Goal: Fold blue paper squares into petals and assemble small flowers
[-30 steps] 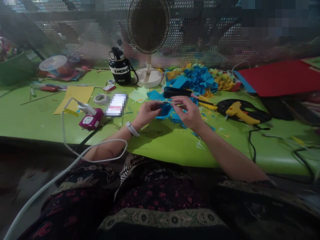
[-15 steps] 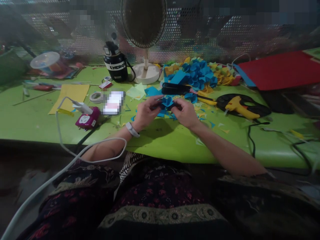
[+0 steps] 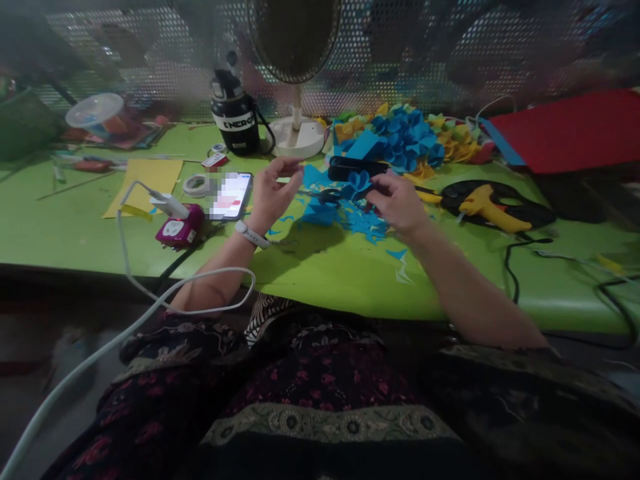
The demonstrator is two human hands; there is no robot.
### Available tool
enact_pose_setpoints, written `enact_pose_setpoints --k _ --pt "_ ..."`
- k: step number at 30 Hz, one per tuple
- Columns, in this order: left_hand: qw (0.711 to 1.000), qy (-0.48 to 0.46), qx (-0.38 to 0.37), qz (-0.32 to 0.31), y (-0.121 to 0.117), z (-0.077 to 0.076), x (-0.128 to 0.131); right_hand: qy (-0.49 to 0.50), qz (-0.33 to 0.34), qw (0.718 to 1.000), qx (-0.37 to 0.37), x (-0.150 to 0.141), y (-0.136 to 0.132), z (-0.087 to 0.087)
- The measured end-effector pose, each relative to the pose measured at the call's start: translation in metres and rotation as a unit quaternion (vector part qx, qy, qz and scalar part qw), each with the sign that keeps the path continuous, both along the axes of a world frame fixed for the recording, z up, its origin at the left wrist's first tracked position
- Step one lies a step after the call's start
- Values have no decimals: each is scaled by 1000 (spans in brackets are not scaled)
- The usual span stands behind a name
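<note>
My right hand is closed on a small folded blue paper piece, held just above the green table. My left hand is lifted beside it, fingers apart and holding nothing; a white band sits on its wrist. Under and between the hands lie blue paper scraps and a dark scissors-like tool. A long black object lies just behind the blue piece.
A pile of blue and yellow folded papers sits behind the hands. A yellow glue gun lies to the right, a red sheet beyond it. To the left are a phone, pink plug block, tape roll, black bottle and fan base.
Both hands held the blue piece together before. Now my left hand has let go and moved left and up, while my right hand keeps the piece and has moved it farther from me.
</note>
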State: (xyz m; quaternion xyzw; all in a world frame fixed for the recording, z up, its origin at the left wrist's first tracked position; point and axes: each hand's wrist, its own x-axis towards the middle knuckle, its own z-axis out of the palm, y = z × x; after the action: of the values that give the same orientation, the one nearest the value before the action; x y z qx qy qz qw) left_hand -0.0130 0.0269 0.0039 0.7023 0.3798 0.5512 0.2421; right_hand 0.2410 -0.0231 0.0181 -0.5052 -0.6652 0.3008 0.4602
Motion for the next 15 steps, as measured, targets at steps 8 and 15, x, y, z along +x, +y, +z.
enact_pose_setpoints --k 8,15 --pt "977 199 50 -63 18 -10 -14 -134 215 964 -85 -14 -17 -5" --pt "950 280 21 -140 17 -17 -10 -219 209 953 -12 -22 -21 -10"
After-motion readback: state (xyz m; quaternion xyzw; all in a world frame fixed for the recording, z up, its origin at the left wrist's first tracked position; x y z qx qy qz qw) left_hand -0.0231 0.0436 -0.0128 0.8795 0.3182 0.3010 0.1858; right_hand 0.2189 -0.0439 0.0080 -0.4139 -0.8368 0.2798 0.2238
